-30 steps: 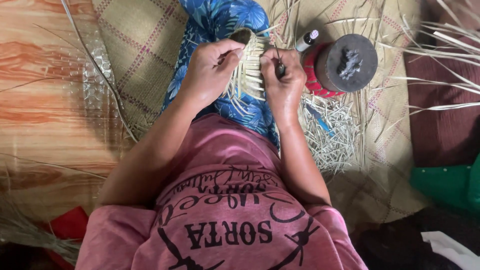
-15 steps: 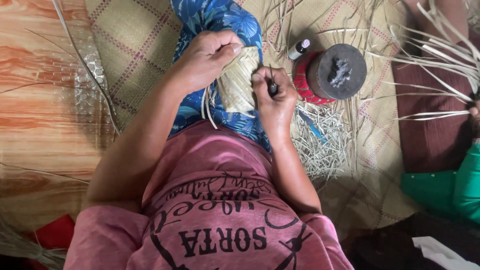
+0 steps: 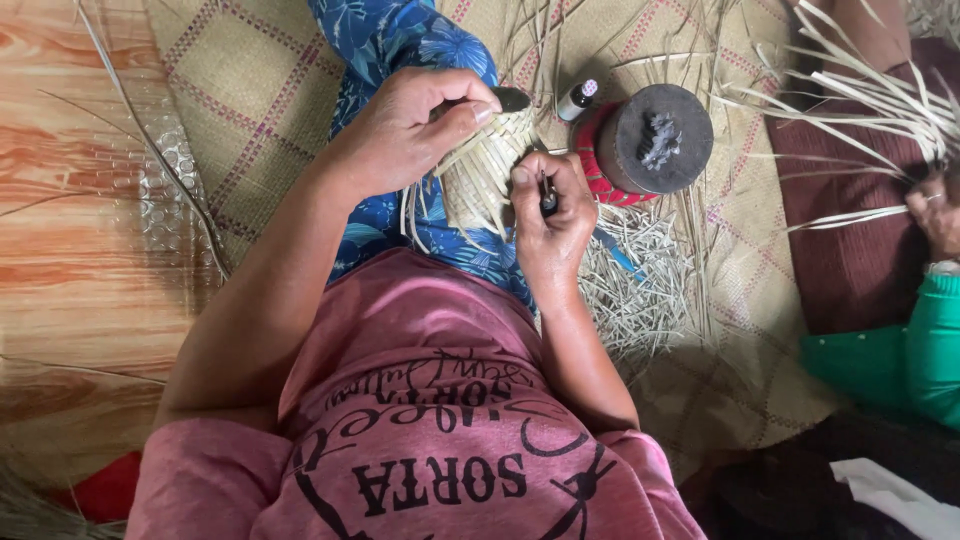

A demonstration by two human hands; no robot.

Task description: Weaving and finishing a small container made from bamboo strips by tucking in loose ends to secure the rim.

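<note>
While the left hand [image 3: 405,130] curls over the small woven basket [image 3: 485,175] on the lap, gripping its rim, the right hand [image 3: 550,215] beside it pinches a dark tool [image 3: 547,198] against the weave, near a round red container [image 3: 650,140].

The left hand [image 3: 405,130] grips the top of a small woven straw basket [image 3: 487,175] held over the lap. The right hand [image 3: 550,215] holds a thin dark tool [image 3: 547,195] against the basket's side. A red container with a dark lid [image 3: 655,140] stands just beside it on the woven mat [image 3: 250,90].
</note>
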